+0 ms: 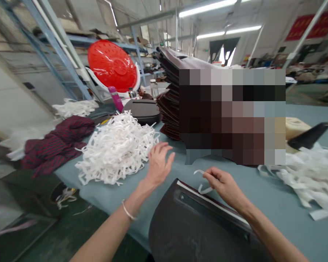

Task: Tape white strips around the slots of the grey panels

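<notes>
My left hand (157,163) hovers over the grey-green table (276,203) with its fingers spread, holding nothing, just right of a heap of white paper strips (117,147). My right hand (224,185) pinches a thin white strip (203,182) that curls above the top edge of a dark leather-like panel (191,225) lying in front of me. A white band runs along that panel's upper edge.
A tall stack of dark panels (168,98) stands behind my hands, partly blurred out. A dark red striped cloth (57,143) lies at the left table edge. More white strips (303,171) lie at right. A red round basket (112,65) leans at the back.
</notes>
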Demonstrator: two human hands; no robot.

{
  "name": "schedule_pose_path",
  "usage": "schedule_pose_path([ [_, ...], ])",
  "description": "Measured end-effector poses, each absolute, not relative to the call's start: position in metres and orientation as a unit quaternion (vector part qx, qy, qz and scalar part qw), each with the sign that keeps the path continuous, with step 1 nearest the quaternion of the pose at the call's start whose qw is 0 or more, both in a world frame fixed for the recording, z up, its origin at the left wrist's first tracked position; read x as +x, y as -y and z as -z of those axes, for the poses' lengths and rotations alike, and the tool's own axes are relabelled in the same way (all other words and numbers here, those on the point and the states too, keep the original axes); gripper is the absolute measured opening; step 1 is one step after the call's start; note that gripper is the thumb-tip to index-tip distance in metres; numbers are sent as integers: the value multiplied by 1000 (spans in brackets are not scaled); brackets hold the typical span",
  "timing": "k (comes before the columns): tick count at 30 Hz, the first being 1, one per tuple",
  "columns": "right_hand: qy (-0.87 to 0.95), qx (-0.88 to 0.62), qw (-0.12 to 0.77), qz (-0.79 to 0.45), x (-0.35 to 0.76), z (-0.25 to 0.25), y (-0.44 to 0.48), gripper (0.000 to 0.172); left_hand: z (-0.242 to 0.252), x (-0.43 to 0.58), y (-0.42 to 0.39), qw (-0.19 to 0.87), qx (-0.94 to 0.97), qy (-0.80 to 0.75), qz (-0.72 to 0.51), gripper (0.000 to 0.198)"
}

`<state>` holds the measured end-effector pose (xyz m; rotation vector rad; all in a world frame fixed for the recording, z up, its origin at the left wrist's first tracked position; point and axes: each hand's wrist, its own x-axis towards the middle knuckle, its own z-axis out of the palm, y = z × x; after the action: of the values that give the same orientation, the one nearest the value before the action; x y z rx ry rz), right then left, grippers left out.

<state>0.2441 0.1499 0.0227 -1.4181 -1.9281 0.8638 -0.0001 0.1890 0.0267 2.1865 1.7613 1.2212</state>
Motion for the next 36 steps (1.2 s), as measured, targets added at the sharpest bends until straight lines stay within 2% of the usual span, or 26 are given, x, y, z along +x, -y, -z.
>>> schedule_pose_path([
  [2, 756, -526, 295, -256, 239, -27, -136, 32, -35, 36, -161, 262, 724, -510, -385, 35],
  [4, 803, -508, 280, -140, 237, -31, -123, 31, -40, 60, -139, 481, 668, -469, -321, 44],
  [5, 823, -495, 268, -75, 239, -32, -116, 31, -41, 68, -132, 556, 630, -457, -292, 44],
  [7, 846, -475, 240, 31, 247, -34, -101, 31, -43, 71, -122, 619, 583, -452, -270, 35],
  [9, 848, -479, 218, 61, 261, -33, -85, 29, -45, 64, -118, 602, 590, -464, -273, 27],
  [12, 824, -523, 217, -27, 283, -25, -59, 28, -47, 47, -112, 542, 658, -464, -241, 24],
  [15, 743, -556, 264, -263, 293, -15, -34, 30, -43, 35, -102, 505, 715, -447, -182, 29],
  [18, 555, -553, 339, -521, 291, -6, -13, 38, -32, 32, -90, 482, 731, -460, -149, 28],
  [21, 416, -535, 391, -623, 288, 1, -2, 40, -19, 29, -82, 481, 722, -477, -142, 25],
  [24, 419, -554, 377, -613, 289, 7, 1, 42, -10, 24, -80, 459, 710, -514, -147, 20],
  [28, 511, -641, 301, -487, 293, 15, 0, 51, -5, 15, -83, 435, 701, -542, -162, 22],
  [32, 566, -724, 203, -337, 294, 21, 0, 43, -1, 11, -88, 391, 686, -586, -182, 20],
  [36, 594, -728, 191, -283, 294, 20, -2, 41, 4, 12, -93, 365, 678, -610, -187, 17],
])
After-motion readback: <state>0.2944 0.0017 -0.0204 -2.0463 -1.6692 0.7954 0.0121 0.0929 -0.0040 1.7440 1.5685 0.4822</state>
